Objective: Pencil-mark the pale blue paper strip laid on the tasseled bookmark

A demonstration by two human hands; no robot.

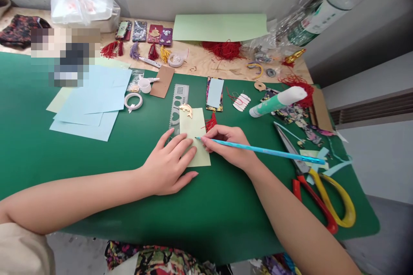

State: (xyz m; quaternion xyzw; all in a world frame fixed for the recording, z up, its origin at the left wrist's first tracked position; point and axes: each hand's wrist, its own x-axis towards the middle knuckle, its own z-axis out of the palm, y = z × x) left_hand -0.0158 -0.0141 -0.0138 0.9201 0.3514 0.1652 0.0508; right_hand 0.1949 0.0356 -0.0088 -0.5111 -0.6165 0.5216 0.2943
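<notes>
A pale yellow-green paper strip (196, 126) lies on the green mat, partly over a clear stencil ruler (180, 91). My left hand (171, 161) rests with spread fingers on the strip's lower left part, pressing it flat. A small gold dolphin-shaped piece (186, 110) sits at the strip's top edge. Pinched in my right hand (227, 144) is a blue pencil (267, 150), its tip at the middle of the strip. Just above my right hand are a red tassel (211, 122) and a patterned card with a light blue paper (215, 93) on it.
Scissors (309, 172) with red and yellow handles lie at the right, near paper scraps and a glue stick (277, 101). Light blue sheets (93, 94) and a tape roll (133, 102) are at the left. Tasselled cards (140, 32) line the back beside a plastic bag (84, 6).
</notes>
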